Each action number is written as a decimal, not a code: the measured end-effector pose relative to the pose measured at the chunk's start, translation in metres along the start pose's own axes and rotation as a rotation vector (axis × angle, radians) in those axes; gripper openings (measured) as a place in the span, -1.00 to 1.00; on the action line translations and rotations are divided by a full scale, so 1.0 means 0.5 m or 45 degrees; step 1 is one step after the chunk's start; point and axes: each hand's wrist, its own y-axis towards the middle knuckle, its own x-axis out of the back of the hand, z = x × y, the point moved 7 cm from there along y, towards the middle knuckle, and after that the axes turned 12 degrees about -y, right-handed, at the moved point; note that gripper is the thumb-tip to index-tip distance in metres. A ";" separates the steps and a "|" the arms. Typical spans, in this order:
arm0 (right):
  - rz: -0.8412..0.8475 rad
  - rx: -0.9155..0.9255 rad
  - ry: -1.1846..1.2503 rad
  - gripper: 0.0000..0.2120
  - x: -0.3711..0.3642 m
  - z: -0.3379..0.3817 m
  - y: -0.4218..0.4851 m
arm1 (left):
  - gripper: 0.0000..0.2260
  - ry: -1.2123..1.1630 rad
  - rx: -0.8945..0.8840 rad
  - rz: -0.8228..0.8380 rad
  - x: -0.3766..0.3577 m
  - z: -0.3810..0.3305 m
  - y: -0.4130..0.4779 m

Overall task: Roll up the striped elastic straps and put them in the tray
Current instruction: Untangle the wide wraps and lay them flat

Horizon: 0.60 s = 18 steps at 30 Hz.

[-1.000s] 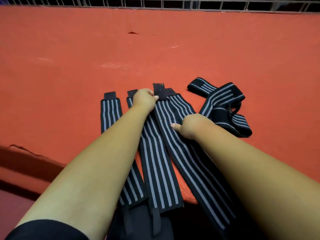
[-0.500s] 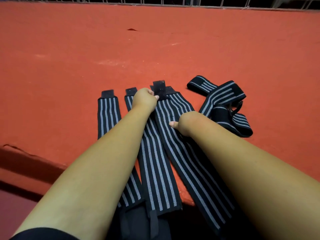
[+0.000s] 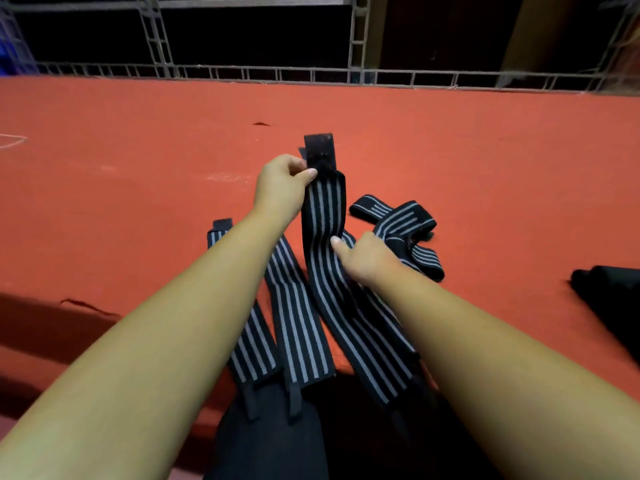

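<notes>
My left hand [image 3: 280,190] pinches the far end of one striped strap [image 3: 323,209], raised off the red surface [image 3: 138,174]. My right hand [image 3: 367,259] grips the same strap lower down, thumb on its stripes.

A row of long black-and-grey striped elastic straps [image 3: 298,327] lies on the orange-red cloth-covered bench [image 3: 138,202], near ends hanging over its near edge. The rightmost strap [image 3: 323,216] is raised off the bench at its far end. Right of the row sits a tangled heap of striped straps [image 3: 405,223], and farther right a black fabric object [image 3: 609,296].
</notes>
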 end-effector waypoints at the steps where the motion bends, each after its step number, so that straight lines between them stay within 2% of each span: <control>1: -0.159 0.025 0.126 -0.17 0.039 0.003 -0.015 | -0.93 -0.038 -0.014 0.011 -0.002 -0.028 -0.011; 3: -0.425 0.104 0.334 -0.24 0.125 0.014 -0.053 | -0.95 -0.124 -0.011 0.051 -0.010 -0.079 -0.035; 5: -0.568 0.212 0.515 -0.31 0.207 0.025 -0.094 | -0.94 -0.243 -0.009 0.105 -0.023 -0.125 -0.056; 10: -0.630 0.331 0.639 -0.63 0.349 0.028 -0.164 | -0.94 -0.442 0.000 0.198 -0.066 -0.241 -0.116; 12: -0.606 0.360 0.692 -0.67 0.379 0.021 -0.187 | -0.92 -0.525 0.005 0.209 -0.078 -0.283 -0.141; 15: -0.707 0.372 0.682 -0.72 0.434 0.012 -0.247 | -0.85 -0.696 0.056 0.218 -0.091 -0.332 -0.181; 18: -0.778 0.389 0.802 -0.79 0.482 0.001 -0.304 | -0.82 -0.908 0.150 0.280 -0.111 -0.377 -0.226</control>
